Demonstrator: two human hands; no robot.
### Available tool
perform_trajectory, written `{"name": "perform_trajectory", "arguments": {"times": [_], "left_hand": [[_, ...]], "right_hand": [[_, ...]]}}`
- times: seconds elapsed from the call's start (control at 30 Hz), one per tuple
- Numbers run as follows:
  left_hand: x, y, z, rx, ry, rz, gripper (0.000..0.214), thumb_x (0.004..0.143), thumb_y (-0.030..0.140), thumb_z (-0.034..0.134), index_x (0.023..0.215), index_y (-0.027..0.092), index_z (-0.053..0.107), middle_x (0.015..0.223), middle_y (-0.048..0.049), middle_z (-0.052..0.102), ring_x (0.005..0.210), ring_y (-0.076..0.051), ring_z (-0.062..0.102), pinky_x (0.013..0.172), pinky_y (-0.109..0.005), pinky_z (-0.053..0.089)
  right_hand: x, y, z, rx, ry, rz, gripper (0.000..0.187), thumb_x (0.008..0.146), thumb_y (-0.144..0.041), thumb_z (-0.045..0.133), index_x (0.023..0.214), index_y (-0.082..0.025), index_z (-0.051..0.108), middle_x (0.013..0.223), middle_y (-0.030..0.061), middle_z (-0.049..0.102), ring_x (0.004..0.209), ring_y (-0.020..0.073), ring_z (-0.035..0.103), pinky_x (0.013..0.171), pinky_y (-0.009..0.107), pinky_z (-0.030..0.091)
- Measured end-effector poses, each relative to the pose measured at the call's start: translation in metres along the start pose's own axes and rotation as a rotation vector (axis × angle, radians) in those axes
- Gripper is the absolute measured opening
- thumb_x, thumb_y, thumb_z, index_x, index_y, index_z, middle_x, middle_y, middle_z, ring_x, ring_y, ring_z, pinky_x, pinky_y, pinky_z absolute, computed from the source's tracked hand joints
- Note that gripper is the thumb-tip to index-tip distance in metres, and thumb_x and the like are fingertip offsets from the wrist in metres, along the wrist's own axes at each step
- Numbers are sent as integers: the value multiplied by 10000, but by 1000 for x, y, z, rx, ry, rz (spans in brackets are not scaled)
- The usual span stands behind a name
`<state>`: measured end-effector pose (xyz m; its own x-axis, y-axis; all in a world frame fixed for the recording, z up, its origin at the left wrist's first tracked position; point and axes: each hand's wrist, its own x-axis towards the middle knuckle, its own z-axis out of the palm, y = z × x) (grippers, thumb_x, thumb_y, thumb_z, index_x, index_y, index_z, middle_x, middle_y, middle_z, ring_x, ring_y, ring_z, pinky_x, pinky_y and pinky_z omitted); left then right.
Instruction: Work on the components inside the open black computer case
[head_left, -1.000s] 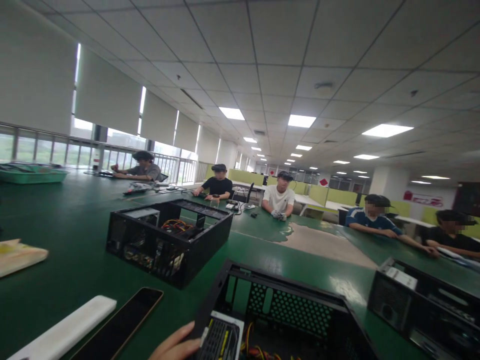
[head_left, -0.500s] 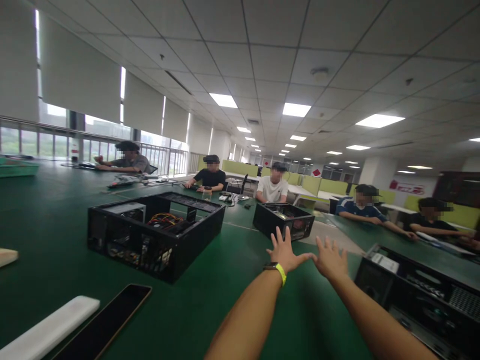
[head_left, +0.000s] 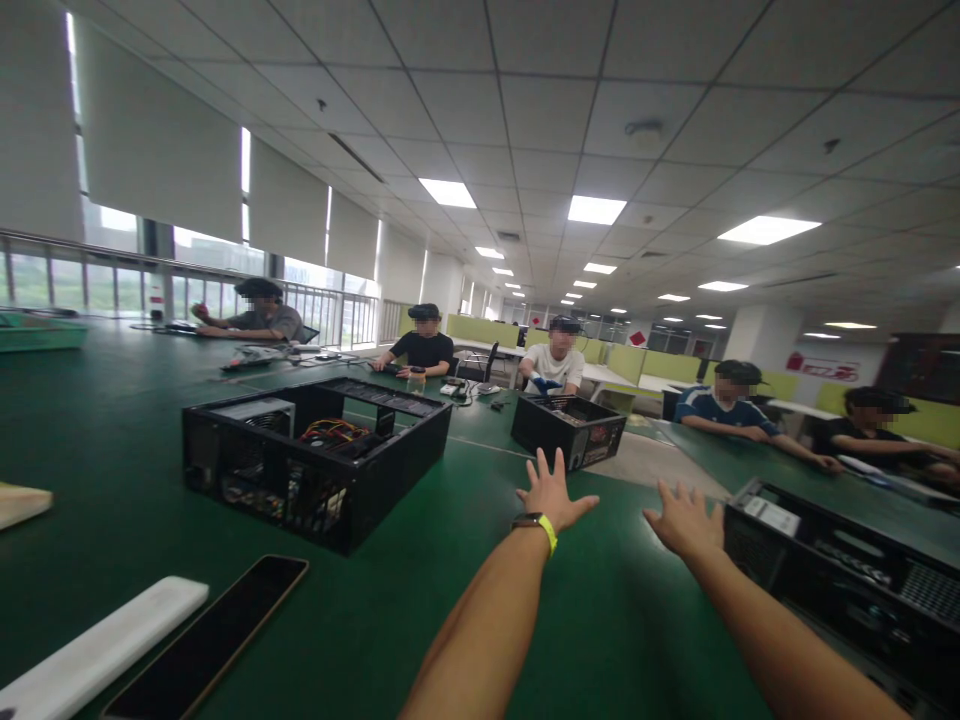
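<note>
Both my arms stretch out over the green table [head_left: 112, 450]. My left hand [head_left: 551, 495], with a yellow band at the wrist, is open with fingers spread and holds nothing. My right hand [head_left: 684, 520] is open too, fingers apart, just left of a black computer case [head_left: 840, 580] at the right. A small black computer case [head_left: 568, 428] stands on the table beyond both hands, out of their touch. A larger open black case [head_left: 315, 460] with coloured wires inside stands to the left of my left hand.
A dark phone [head_left: 214, 640] and a white bar [head_left: 97, 650] lie near the front left edge. A pale flat object [head_left: 22, 503] sits at far left. Several people sit along the far side of the table. A green tray [head_left: 37, 332] is far left.
The small black case went from right under me to far across the table. Both arms came out; since half a second ago my hands have spread apart and the right one dropped slightly.
</note>
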<state>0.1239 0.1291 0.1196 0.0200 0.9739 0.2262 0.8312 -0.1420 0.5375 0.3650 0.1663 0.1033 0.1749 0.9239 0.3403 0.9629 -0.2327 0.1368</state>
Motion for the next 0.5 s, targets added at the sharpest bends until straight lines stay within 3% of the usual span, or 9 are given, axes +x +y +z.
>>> {"name": "perform_trajectory", "arguments": {"times": [0.07, 0.1, 0.17, 0.23, 0.3, 0.5], "left_hand": [[-1, -1, -1, 36, 27, 6, 1132, 639, 785, 525, 1493, 251, 6, 1568, -143, -35, 1402, -417, 77, 960, -599, 370], [-1, 0, -2, 72, 37, 7, 1070, 670, 748, 527, 1493, 231, 78, 1557, -169, 93, 1382, -406, 188, 945, -559, 405], [-2, 0, -5, 154, 39, 9, 761, 781, 588, 499, 1409, 183, 362, 1390, -196, 446, 1235, -354, 459, 891, -465, 469], [-4, 0, -9, 214, 27, 17, 438, 832, 388, 448, 1164, 156, 615, 1112, -176, 644, 1032, -300, 610, 837, -407, 497], [-6, -3, -12, 239, 27, 33, 335, 810, 287, 435, 980, 156, 692, 997, -165, 681, 959, -291, 640, 810, -393, 505], [-15, -30, -20, 301, 26, 49, 309, 767, 266, 456, 900, 165, 716, 947, -162, 698, 909, -290, 657, 770, -379, 517]], "right_hand": [[0, 4, 1, -5, -16, -12, 645, 850, -478, 437, 1434, -222, 335, 1481, 132, 324, 1375, 364, 204, 1049, 594, 155], [0, 7, 1, -8, -24, -22, 650, 845, -480, 445, 1431, -220, 339, 1476, 134, 332, 1369, 365, 216, 1044, 595, 162], [0, 14, 2, -15, -34, -28, 651, 842, -484, 449, 1426, -217, 347, 1458, 138, 358, 1353, 363, 245, 1031, 591, 186], [1, 23, 4, -9, -37, 0, 642, 843, -494, 438, 1414, -209, 366, 1426, 147, 397, 1325, 359, 294, 1008, 574, 232], [2, 37, 8, 6, -32, 41, 624, 843, -504, 422, 1387, -199, 399, 1386, 156, 437, 1287, 354, 350, 977, 550, 281], [13, 111, 43, 73, -42, 211, 591, 834, -525, 356, 1291, -176, 492, 1322, 181, 494, 1241, 365, 409, 925, 538, 346]]}}
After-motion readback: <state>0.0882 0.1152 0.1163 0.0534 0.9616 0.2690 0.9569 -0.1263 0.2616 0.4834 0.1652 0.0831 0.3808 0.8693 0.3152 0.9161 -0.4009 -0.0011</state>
